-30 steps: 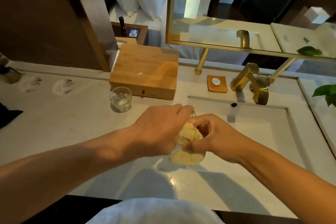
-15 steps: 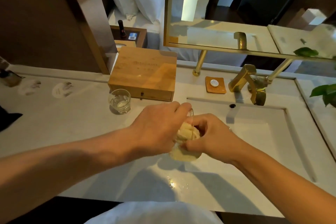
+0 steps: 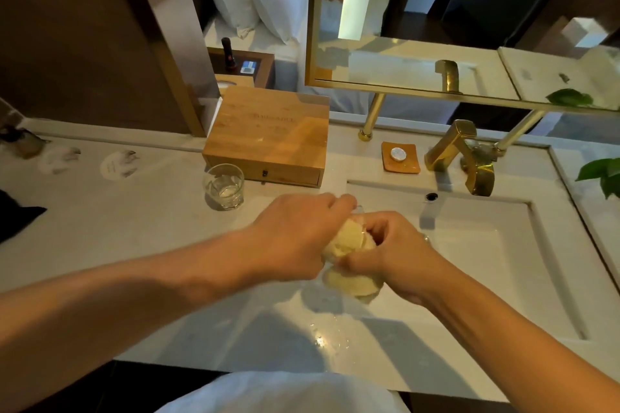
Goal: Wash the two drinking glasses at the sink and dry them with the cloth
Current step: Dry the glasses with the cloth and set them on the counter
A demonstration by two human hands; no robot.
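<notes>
A clear drinking glass [image 3: 359,296] is held just above the wet counter at the sink's left edge, with a yellow cloth [image 3: 345,240] stuffed inside it. My right hand [image 3: 392,251] wraps round the glass, thumb across its front. My left hand [image 3: 295,231] reaches over from the left and its fingertips pinch the cloth at the rim. My hands hide much of the glass. The second glass [image 3: 223,186] stands upright on the counter to the left, apart from both hands.
A wooden box [image 3: 268,134] sits behind the second glass. The white sink basin [image 3: 503,261] lies to the right, with a gold faucet [image 3: 469,157] and a soap dish [image 3: 401,157] behind it. Green leaves [image 3: 600,174] hang at the far right. Water drops [image 3: 318,339] lie on the counter's front.
Both hands keep their hold in the same spot. The cloth has shifted slightly inside the glass, and the view has drifted a little.
</notes>
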